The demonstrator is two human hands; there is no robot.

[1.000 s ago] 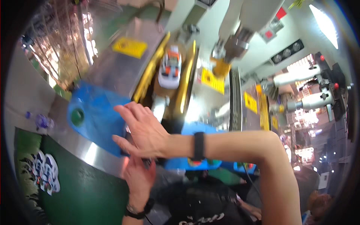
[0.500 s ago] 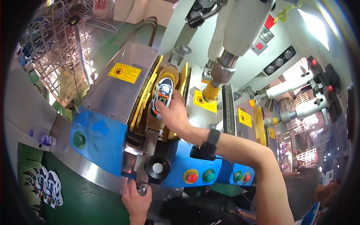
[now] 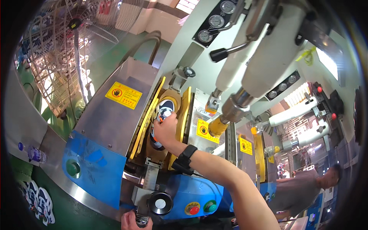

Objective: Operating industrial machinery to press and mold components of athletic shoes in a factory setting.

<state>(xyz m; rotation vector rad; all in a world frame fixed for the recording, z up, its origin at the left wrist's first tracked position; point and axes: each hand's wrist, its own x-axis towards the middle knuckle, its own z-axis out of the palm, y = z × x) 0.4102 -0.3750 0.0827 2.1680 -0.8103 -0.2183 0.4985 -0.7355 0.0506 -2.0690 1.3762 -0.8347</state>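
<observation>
The right hand [image 3: 165, 129] is partly curled over the shoe [image 3: 165, 105], which lies between yellow pads [image 3: 184, 111]; whether it grips cannot be told. The left hand [image 3: 132, 221] is closed around a metal handle [image 3: 142, 220] near a black knob [image 3: 160, 203].

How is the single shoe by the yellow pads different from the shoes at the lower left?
The single shoe lies between two yellow pads; the lower-left shoes are side by side, away from those pads.
The right hand partly covers the single shoe, but no hand touches the lower-left shoes.
Both show white and dark blue.
</observation>
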